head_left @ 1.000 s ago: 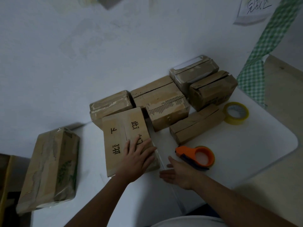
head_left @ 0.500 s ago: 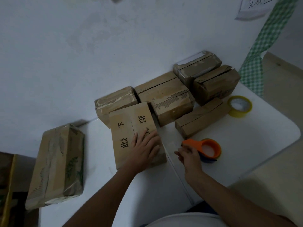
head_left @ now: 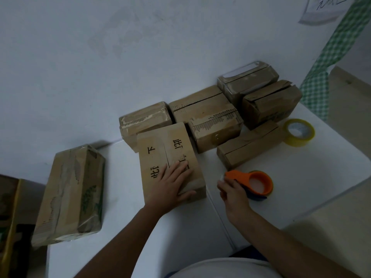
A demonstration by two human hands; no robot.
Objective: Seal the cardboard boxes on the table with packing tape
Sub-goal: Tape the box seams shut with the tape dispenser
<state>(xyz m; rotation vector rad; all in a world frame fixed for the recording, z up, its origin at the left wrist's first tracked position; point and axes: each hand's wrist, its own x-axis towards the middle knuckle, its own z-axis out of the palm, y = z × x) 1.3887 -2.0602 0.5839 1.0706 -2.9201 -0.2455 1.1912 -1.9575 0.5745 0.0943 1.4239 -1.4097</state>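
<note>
A cardboard box with black printed characters (head_left: 160, 149) lies flat near the middle of the white table (head_left: 321, 177). My left hand (head_left: 170, 183) rests on its near end with the fingers spread flat. Just right of it sits an orange tape dispenser (head_left: 255, 181). My right hand (head_left: 230, 189) pinches the tape end at the dispenser's left tip. A yellow roll of packing tape (head_left: 299, 133) lies farther back on the right.
Several more cardboard boxes (head_left: 206, 113) stand in a row against the white wall. A larger box wrapped in clear tape (head_left: 72, 193) lies at the table's left end. A green checked cloth (head_left: 321, 73) hangs at the right. The table's right edge is close.
My right hand moved from the bare table up to the dispenser's tip and took hold of the tape end. My left hand stayed on the box.
</note>
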